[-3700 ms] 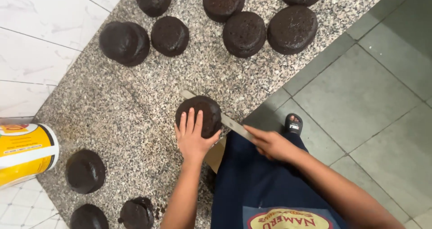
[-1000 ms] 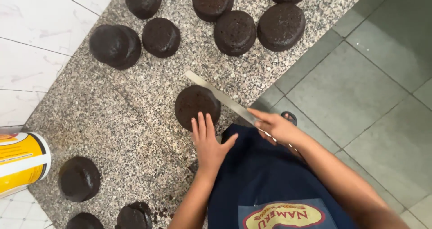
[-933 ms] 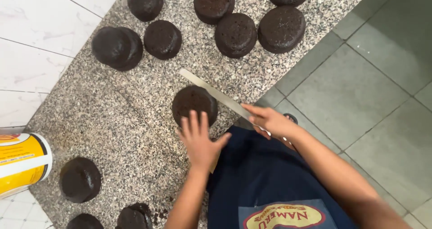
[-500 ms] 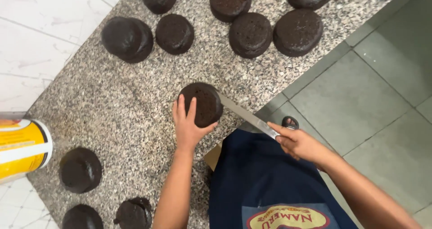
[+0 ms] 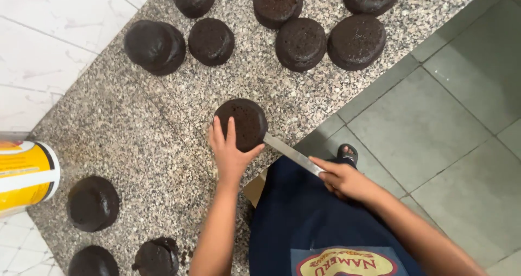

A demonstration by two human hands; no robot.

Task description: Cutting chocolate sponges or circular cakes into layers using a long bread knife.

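- Head view: left hand (image 5: 230,151) lay flat against the near side of a round dark chocolate cake layer (image 5: 241,123) at the middle of the speckled granite counter (image 5: 135,146), fingers spread, steadying rather than gripping.
- Right hand (image 5: 344,179) clenched on the handle of a long steel knife (image 5: 290,152), blade entering the cake's side.
- Best done with blade kept level, sawed gently, cake turned slowly, palm pressing lightly.
- More dark round cakes (image 5: 301,43) behind; yellow tub (image 5: 24,173) far left.

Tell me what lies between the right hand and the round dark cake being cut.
Head view: only the long metal knife blade spans from right hand to cake.
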